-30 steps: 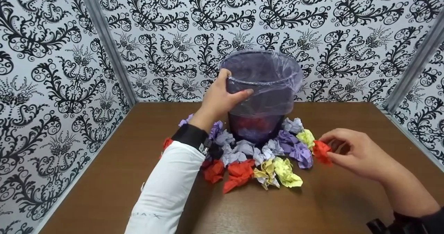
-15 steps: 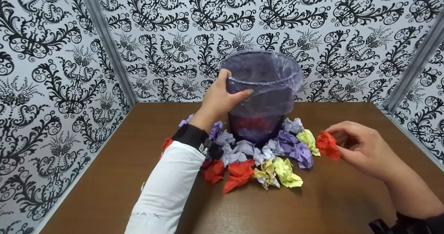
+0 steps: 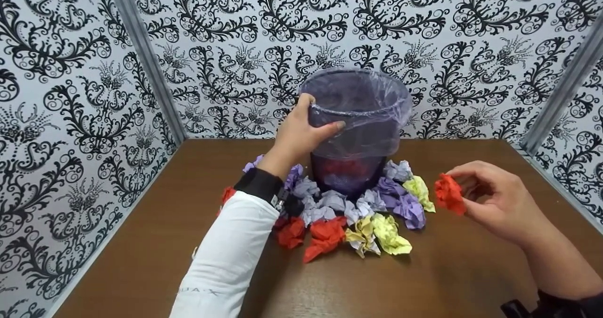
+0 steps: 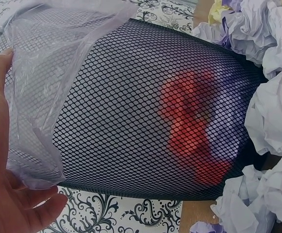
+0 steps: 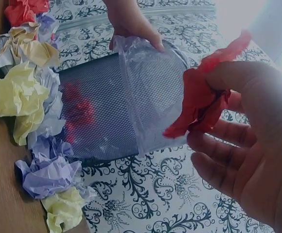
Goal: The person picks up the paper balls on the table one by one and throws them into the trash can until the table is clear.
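Note:
A dark mesh wastebasket [image 3: 358,139] with a clear plastic bag [image 4: 44,92] folded over its rim stands on the table. My left hand [image 3: 301,129] grips its rim at the left, thumb on the outside over the bag. Red and pale crumpled paper inside shows through the mesh in the left wrist view. To the right of the basket, my right hand [image 3: 499,200] pinches a crumpled red paper ball [image 3: 449,194] between thumb and fingers, raised above the table. The same red paper [image 5: 204,92] looks loosely creased in the right wrist view.
Several crumpled papers ring the basket's base: purple [image 3: 410,210], grey [image 3: 332,200], red [image 3: 325,235] and yellow [image 3: 390,234]. A yellow ball [image 3: 419,193] lies nearest the right hand. Black-and-white patterned walls [image 3: 306,35] enclose the brown table [image 3: 367,289] at the back and sides.
My right hand has lifted the red paper ball and drawn it slightly right, away from the yellow ball beside it. My left hand stays on the rim.

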A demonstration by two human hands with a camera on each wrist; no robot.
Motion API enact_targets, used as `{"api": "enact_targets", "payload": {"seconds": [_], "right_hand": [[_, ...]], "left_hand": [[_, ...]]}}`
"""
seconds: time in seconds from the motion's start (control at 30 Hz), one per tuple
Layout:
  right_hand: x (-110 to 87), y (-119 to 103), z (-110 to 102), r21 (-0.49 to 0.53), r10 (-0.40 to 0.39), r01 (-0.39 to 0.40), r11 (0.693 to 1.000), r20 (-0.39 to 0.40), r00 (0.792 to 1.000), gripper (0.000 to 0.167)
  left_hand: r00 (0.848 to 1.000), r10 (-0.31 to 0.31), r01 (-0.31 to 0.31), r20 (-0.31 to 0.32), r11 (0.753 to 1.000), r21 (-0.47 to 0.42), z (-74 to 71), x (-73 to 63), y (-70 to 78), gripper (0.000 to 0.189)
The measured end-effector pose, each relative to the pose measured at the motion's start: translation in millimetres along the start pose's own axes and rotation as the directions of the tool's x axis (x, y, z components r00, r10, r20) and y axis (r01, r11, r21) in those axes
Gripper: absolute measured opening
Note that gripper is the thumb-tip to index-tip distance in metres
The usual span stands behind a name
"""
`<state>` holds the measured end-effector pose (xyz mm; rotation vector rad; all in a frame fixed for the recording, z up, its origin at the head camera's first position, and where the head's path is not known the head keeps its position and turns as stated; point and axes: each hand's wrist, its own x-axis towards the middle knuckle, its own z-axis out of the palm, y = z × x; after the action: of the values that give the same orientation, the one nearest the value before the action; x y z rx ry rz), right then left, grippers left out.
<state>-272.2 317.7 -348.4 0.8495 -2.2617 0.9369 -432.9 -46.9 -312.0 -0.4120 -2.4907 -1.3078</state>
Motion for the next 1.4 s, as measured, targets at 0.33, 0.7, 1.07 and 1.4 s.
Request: {"api": "enact_targets", "payload": {"seconds": [0.33, 0.7, 1.07, 1.4], "right_hand": [[3.1, -14.9, 3.4, 0.077, 0.026, -0.017, 0.997, -0.116, 0.993, 0.042], [24.0, -26.6, -1.5, 0.095, -0.03, 0.045, 0.994, -0.156, 0.987, 0.044], [82.2, -45.4, -15.2, 0.109, -0.059, 0.078, 0.991, -0.17, 0.984, 0.029], [142.3, -68.4, -15.9, 0.058, 0.184, -0.179, 0.982, -0.093, 0.978, 0.03]], "left_hand": [[0.998, 0.051, -0.051, -0.022, 0.999, 0.014, 1.8, -0.5, -1.0, 0.077], [0.999, 0.038, -0.038, -0.02, 0.999, 0.018, 2.4, 2.0, -0.4, 0.077], [0.999, 0.035, -0.035, -0.006, 0.999, 0.019, 1.3, 2.1, 0.2, 0.079], [0.998, 0.045, -0.042, -0.039, 0.996, 0.073, 1.3, 1.8, -1.4, 0.078]]}}
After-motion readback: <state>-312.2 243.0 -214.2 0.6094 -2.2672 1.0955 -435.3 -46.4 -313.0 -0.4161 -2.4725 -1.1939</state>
